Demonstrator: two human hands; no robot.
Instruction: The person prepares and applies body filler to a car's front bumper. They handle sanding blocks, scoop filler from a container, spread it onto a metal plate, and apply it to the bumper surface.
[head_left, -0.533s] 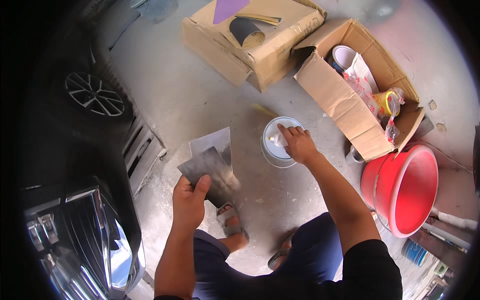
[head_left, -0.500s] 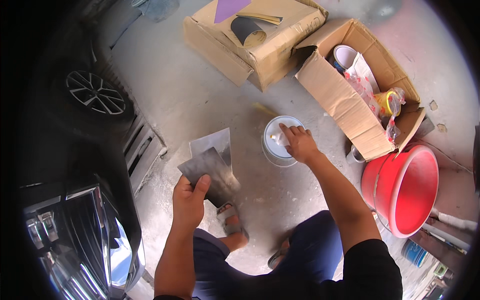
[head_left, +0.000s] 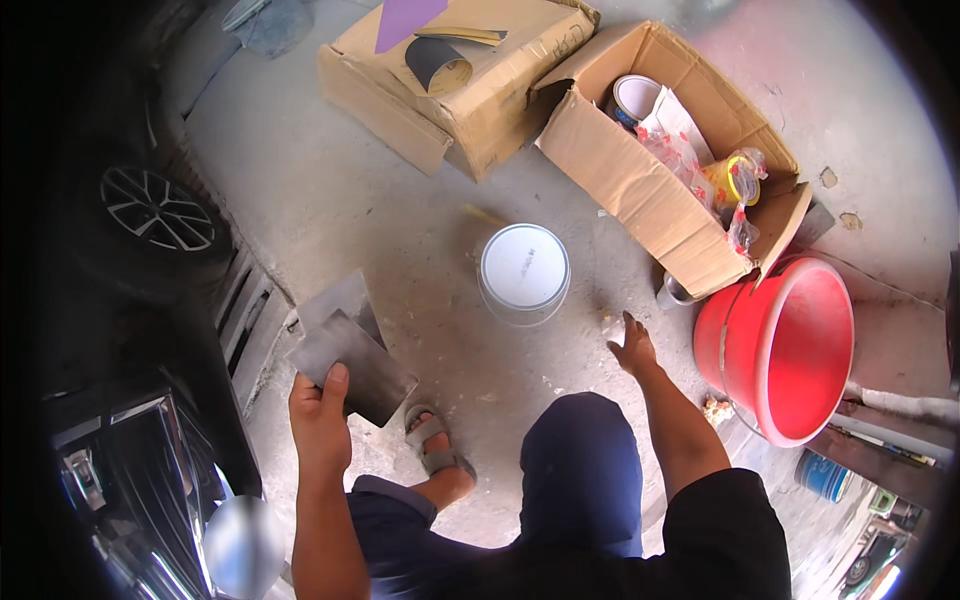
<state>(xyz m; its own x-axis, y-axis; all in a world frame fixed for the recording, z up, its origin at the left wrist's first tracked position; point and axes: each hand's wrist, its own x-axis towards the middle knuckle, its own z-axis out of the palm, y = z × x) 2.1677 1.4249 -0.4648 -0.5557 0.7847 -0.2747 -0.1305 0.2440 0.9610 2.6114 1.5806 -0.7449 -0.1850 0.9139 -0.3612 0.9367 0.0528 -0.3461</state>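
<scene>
My left hand (head_left: pixel 318 415) grips two thin, flat grey plates (head_left: pixel 352 362), thumb on top. They overlap, the darker one lying over the lighter one. Low over the floor on the right, my right hand (head_left: pixel 636 352) has its thumb and fingers apart. A small pale object (head_left: pixel 612 326) is at its fingertips; it is blurred, and I cannot tell whether it touches them. Between my hands, farther away, a round can (head_left: pixel 525 266) with a white lid stands upright on the floor.
A cardboard box (head_left: pixel 490 110) with curled sandpaper (head_left: pixel 436 62) on top stands far off. Beside it, an open carton (head_left: pixel 620 165) holds cans and plastic wrap. A red bucket (head_left: pixel 735 345) leans at the right, near a metal cup (head_left: pixel 672 290). A black car (head_left: pixel 120 300) flanks the left.
My right hand has left the can lid, where it held a white tube with a yellow tip, and moved down and right. The lid now shows bare. My left hand still holds the plates.
</scene>
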